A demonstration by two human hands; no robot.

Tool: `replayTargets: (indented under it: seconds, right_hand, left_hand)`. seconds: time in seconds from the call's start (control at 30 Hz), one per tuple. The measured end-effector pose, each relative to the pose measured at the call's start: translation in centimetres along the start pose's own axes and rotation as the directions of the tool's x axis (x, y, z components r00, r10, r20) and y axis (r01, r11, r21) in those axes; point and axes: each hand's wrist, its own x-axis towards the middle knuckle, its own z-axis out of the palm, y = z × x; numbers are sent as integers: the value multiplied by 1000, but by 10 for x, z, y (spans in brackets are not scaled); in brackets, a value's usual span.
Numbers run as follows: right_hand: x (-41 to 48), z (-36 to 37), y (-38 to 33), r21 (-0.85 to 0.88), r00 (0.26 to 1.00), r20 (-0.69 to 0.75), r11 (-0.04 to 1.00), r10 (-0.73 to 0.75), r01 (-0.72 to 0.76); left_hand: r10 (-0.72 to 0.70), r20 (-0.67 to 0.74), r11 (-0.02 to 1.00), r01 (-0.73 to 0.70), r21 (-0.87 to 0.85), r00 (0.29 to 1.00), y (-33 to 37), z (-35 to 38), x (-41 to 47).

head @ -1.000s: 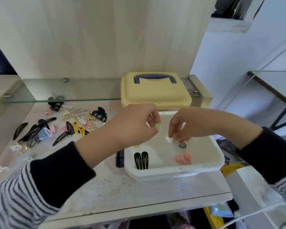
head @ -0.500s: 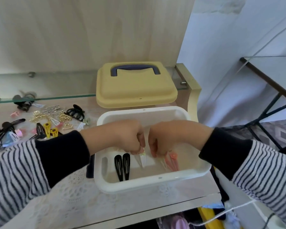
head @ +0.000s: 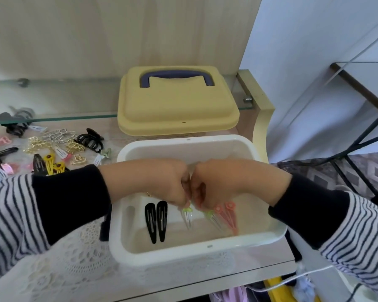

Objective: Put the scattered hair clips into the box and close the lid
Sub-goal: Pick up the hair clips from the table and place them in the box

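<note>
Left hand point(head: 162, 182) and right hand point(head: 223, 184): bare. Left black sleeve point(head: 70, 199) and right black sleeve point(head: 310, 216): plain, close-fitting, ending at the wrist. Above each, a looser white striped sleeve, left point(head: 9, 214) and right point(head: 362, 236), with thin dark bands.

Inside the box point(head: 183, 256), our left hand point(head: 162, 182) pinches a clear clip point(head: 187, 216) by its green end. Our right hand point(head: 223, 184), touching the left, pinches a second clear clip point(head: 214, 219) likewise. On the box floor, black clips point(head: 156, 221) lie at the left and pink clips point(head: 229, 216) at the right. The lid point(head: 177, 105) sits behind the box, and loose clips point(head: 52, 149) lie to its left.
</note>
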Motion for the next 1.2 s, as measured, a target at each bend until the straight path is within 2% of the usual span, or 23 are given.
replayTargets:
  seconds: [0.27, 0.63, 0.83, 0.97, 1.1, 1.2]
  right_hand:
    - [-7, 0, -1, -25, 1000, -10, 1000, -8, 8]
    - [-17, -7, 6, -113, 966, -222, 981, 131, -159]
    - [-19, -8, 5, -112, 959, -211, 970, 189, -216]
    - [-20, -8, 3, -97, 952, -222, 967, 211, -237]
    - [-24, -10, 0, -85, 942, -259, 966, 216, -245]
    - [-28, -11, -3, -70, 933, -287, 966, 219, -248]
  left_hand:
    - [4, 44, 997, -8, 76, 999, 7, 3, 4]
    - [25, 47, 989, -32, 146, 999, 22, 7, 7]
    - [70, 61, 991, -76, 108, 996, 29, 4, 5]
    - [88, -14, 984, -84, 155, 996, 27, 0, -7]
    - [67, -159, 950, -14, 313, 985, 12, -1, -25]
    - [175, -302, 902, -29, 431, 937, 1, -2, -42]
